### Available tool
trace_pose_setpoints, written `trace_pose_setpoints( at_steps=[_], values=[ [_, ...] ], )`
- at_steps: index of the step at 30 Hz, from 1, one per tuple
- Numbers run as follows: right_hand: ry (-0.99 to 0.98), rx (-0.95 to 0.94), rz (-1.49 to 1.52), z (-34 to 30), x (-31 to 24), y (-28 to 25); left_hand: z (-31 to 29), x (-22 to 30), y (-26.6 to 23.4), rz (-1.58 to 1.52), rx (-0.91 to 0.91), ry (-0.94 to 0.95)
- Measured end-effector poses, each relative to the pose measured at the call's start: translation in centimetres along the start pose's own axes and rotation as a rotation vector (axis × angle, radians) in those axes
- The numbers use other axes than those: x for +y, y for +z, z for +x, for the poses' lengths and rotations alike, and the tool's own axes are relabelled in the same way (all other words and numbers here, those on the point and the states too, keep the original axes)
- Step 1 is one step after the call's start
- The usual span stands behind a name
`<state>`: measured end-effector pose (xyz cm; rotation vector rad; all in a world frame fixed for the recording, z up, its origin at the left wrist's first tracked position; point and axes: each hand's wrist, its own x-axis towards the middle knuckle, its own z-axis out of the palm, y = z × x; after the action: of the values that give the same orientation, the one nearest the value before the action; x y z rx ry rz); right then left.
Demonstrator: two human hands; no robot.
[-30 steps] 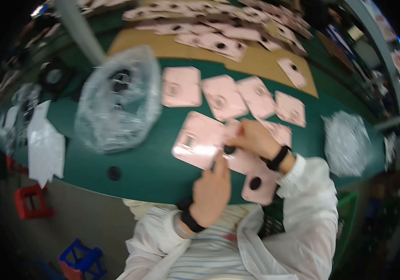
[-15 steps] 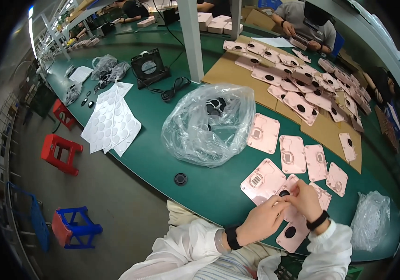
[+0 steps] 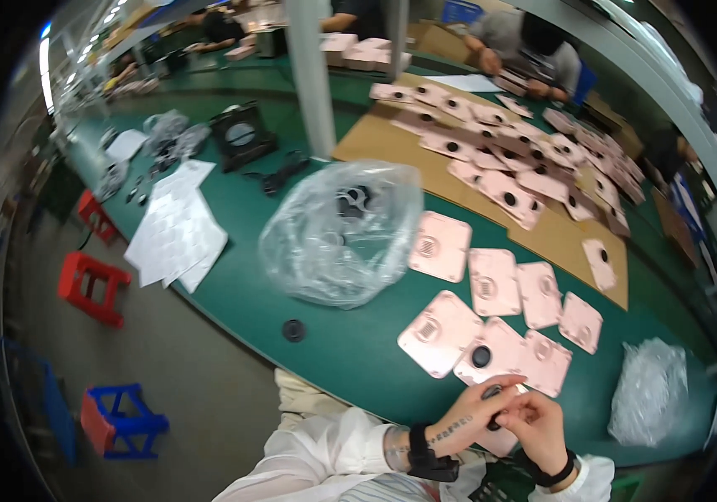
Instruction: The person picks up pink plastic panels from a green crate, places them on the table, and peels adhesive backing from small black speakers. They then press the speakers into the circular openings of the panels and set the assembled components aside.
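Note:
Near the table's front edge, my left hand (image 3: 469,412) is closed on a small black round part (image 3: 492,391), which shows between thumb and fingers. My right hand (image 3: 542,425) meets it with thumb and fingers pinched together. A small white bit shows by the fingertips; what the right hand pinches is too small to tell. Below the hands lies a pink panel (image 3: 499,441), partly covered by them. Just beyond, another pink panel (image 3: 505,341) bears a black disc (image 3: 481,356). Beside it is a pink panel with a grille (image 3: 433,345).
More pink panels (image 3: 495,283) lie beyond, with many on cardboard (image 3: 559,246). A clear bag (image 3: 337,251) holds black parts. One black ring (image 3: 293,330) lies alone. White sticker sheets (image 3: 176,230) lie left, crumpled plastic (image 3: 649,393) right. A co-worker (image 3: 534,54) sits opposite.
My hands have moved back toward me from the panel, where the black disc now lies uncovered. The left hand now shows a black part between its fingers. The whole view has shifted.

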<state>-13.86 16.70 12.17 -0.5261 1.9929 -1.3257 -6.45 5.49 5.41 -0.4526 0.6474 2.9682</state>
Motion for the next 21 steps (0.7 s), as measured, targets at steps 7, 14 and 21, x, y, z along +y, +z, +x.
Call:
trace_pose_setpoints(
  at_steps=[7,14,21],
  values=[
    [-0.068,0.078,0.016,-1.1,2.0,-1.4,-0.6,1.8,1.8,-0.135,0.112,-0.157],
    [-0.241,0.150,-0.089,-1.8,1.4,-1.9,0.6,-0.3,1.3,0.011,0.152,-0.034],
    [-0.159,0.085,0.053,-0.7,2.8,-3.2,1.7,-0.5,2.8,-0.077,0.171,0.071]
  ],
)
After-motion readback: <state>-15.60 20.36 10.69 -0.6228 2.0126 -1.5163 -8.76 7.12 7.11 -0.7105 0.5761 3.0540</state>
